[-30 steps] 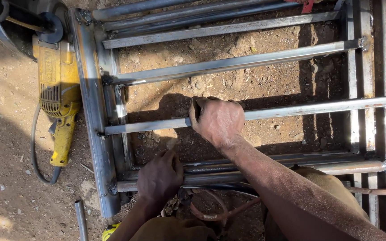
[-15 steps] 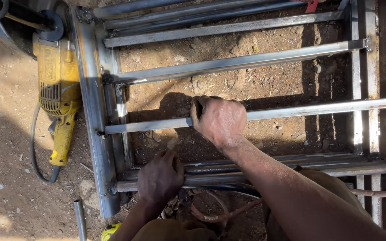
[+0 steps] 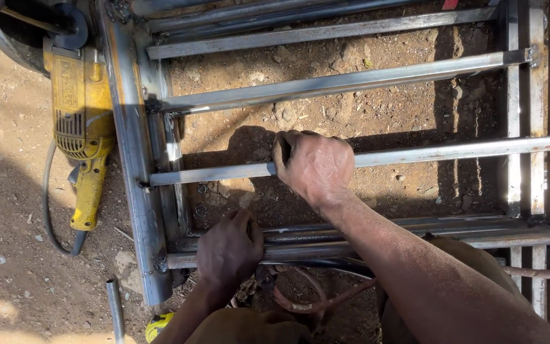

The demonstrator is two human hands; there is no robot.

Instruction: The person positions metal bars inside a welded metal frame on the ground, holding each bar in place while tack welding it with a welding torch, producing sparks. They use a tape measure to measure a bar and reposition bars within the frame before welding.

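Right hand (image 3: 313, 165) wraps shut around a steel crossbar (image 3: 453, 151) of a welded metal frame (image 3: 132, 159) lying on bare dirt. Left hand (image 3: 229, 251) rests curled on the frame's lower rail (image 3: 453, 234). Yellow angle grinder (image 3: 83, 127) lies just beside the frame.

A person's right hand (image 3: 313, 167) grips a steel crossbar (image 3: 453, 151) of a welded metal frame (image 3: 136, 191) lying on bare dirt; the left hand (image 3: 229, 251) rests on the frame's lower rail (image 3: 415, 234); a yellow angle grinder (image 3: 84, 127) lies just beside the frame's side rail; a reddish cable (image 3: 313, 304) coils below.
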